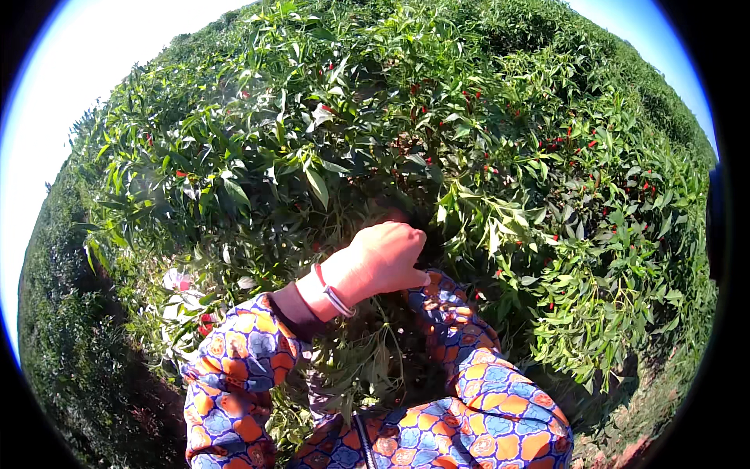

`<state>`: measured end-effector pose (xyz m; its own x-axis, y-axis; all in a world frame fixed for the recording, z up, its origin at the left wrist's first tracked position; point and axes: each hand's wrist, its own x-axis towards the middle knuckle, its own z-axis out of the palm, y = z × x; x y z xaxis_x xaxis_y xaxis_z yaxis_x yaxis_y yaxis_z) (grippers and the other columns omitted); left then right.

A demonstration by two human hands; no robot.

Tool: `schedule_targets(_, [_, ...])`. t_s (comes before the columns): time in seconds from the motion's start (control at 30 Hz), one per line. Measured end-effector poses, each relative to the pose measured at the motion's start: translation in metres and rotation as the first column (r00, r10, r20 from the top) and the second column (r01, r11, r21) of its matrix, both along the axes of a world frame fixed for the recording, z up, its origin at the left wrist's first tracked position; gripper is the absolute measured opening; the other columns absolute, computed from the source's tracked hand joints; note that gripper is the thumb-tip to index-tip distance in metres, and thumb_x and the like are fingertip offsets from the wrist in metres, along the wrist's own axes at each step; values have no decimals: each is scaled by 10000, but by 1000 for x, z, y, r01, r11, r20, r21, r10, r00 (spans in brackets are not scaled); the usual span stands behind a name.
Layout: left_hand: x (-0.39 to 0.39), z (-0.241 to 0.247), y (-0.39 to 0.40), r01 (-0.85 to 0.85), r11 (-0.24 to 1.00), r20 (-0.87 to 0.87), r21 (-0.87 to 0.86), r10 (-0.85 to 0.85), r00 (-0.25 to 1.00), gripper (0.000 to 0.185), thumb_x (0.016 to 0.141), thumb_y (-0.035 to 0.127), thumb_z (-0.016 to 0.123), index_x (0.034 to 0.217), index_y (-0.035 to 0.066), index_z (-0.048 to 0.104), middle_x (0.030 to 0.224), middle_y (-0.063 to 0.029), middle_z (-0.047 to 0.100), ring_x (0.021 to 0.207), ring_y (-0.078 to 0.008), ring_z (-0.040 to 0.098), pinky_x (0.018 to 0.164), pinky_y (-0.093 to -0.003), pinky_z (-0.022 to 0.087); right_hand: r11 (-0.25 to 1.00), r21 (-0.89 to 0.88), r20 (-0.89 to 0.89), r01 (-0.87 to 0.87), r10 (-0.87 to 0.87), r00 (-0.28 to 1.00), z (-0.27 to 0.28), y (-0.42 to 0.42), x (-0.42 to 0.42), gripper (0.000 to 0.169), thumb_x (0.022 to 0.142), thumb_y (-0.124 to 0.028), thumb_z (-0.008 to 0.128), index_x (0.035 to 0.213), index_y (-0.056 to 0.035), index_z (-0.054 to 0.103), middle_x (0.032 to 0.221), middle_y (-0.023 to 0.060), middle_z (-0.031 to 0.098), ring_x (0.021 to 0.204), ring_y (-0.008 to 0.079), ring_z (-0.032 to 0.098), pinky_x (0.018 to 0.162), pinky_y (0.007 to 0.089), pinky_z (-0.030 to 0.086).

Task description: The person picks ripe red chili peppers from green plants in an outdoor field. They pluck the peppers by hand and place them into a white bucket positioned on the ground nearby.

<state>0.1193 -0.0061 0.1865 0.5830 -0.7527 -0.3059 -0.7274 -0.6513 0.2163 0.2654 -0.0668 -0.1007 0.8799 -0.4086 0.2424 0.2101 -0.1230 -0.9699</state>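
Note:
My left hand (381,258) reaches across in front of me over chili pepper plants (375,146), with its fingers curled and turned away. Whether anything is in its grasp is hidden. A pale band circles the wrist. The thumb tip is close to the end of my right sleeve (463,340), which stretches forward into shade. My right hand is out of sight, behind the left hand or among leaves. Ripe red chilies (592,143) dot the plants ahead and to the right. Below my left hand hang drooping leafy stems (375,363).
Pale material (179,305), partly covered by leaves, lies at left with a red item (206,324) beside it. A dark strip of ground (152,404) runs along the left, with another row of plants (64,311) beyond. Bent, pale-leaved branches (609,311) spread at right.

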Motion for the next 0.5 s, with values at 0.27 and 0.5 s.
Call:
schedule_targets(0.27, [134, -80, -38, -348, 935, 697, -63, 291, 656, 770, 593, 358, 726, 1248, 160, 374, 1146, -107, 525, 1123, -330, 431, 907, -568, 294, 715, 606, 230, -348, 262, 937, -58, -28, -6, 269, 793, -226, 555, 974, -28, 569, 901, 114, 599, 796, 234, 586, 687, 321, 461])
schedule_targets(0.5, [103, -100, -10, -352, 893, 450, -280, 446, 774, 724, 572, 405, 746, 1161, 132, 424, 863, -92, 624, 841, -273, 599, 688, -401, 482, 993, -8, 108, 114, -112, 988, -39, -79, -18, 240, 742, -115, 605, 969, -59, 549, 907, 93, 580, 813, 197, 578, 620, 276, 457])
